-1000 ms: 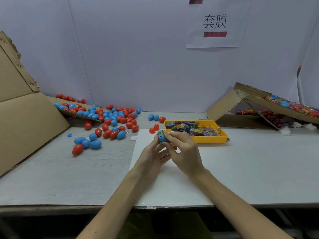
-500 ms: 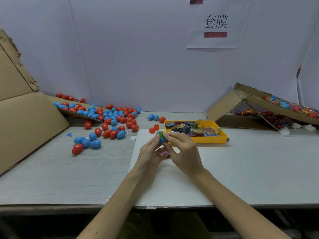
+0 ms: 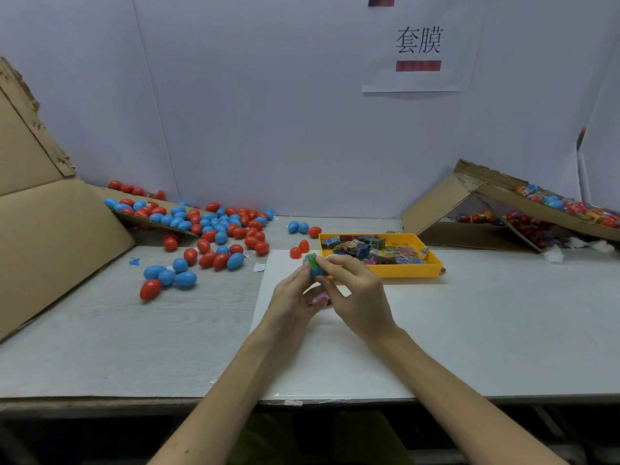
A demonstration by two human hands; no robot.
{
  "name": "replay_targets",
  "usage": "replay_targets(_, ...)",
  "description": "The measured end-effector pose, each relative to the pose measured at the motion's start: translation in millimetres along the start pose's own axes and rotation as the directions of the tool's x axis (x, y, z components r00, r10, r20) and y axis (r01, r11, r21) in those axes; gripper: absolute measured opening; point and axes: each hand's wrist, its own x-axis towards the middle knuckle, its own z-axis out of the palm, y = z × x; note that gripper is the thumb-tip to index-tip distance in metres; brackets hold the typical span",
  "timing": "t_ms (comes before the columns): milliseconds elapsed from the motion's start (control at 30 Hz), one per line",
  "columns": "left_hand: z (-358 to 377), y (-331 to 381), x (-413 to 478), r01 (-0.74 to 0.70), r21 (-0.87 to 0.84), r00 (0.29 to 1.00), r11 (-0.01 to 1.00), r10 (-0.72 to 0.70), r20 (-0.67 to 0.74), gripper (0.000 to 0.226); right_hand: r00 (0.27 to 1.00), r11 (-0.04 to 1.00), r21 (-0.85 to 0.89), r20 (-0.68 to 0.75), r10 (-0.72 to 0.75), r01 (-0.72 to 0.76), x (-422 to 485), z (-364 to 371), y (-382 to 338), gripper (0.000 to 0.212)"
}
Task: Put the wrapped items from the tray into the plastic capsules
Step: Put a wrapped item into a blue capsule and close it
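Now, your left hand (image 3: 292, 298): grips the blue capsule (image 3: 317, 271).
Your right hand (image 3: 360, 297): pinches the green wrapped item (image 3: 312, 261) at its mouth.
Risk: push crooked and it jams or slips.

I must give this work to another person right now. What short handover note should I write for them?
Left hand: holds the blue capsule.
Right hand: pinches a green wrapped item at the capsule's opening; it is not fully in.
Yellow tray: holds many wrapped items. Loose capsules lie to the left.
Left to do: push it in, close the capsule, repeat.
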Motion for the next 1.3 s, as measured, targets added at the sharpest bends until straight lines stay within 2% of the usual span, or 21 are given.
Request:
replay_targets(200,0.1,-0.3,1.0,0.015,-0.041,1.0,0.999,-0.014,0.023,0.033,0.999,0.999,0.022,-0.005,0.039,-0.039,1.6,-1.5,-2.0,0.035)
replay_targets(400,-3.3,-2.7,4.5,0.026,-0.113,1.0,0.993,-0.025,0.013,0.034,1.0,1.0,0.024,0.007,-0.017,0.016,0.3,-0.8,-0.5,0.031)
replay_targets(900,-3.1,-4.5,6.8,0.04,-0.15,0.999,0.988,-0.036,0.031,0.037,0.998,0.998,0.027,0.003,-0.065,0.065,-1.7,1.4,4.2,0.027)
replay_targets(1100,-6.9,-6.5,8.3,0.064,-0.27,0.998,0.961,-0.06,0.026,0.033,0.999,0.996,0.075,0.021,0.039,-0.04,0.6,0.8,0.3,0.041)
replay_targets(1300,-5.1,-6.5,8.1,0.057,-0.243,0.998,0.968,-0.05,0.035,0.031,1.0,1.0,0.005,-0.011,0.014,-0.014,-0.3,0.4,-0.4,0.035)
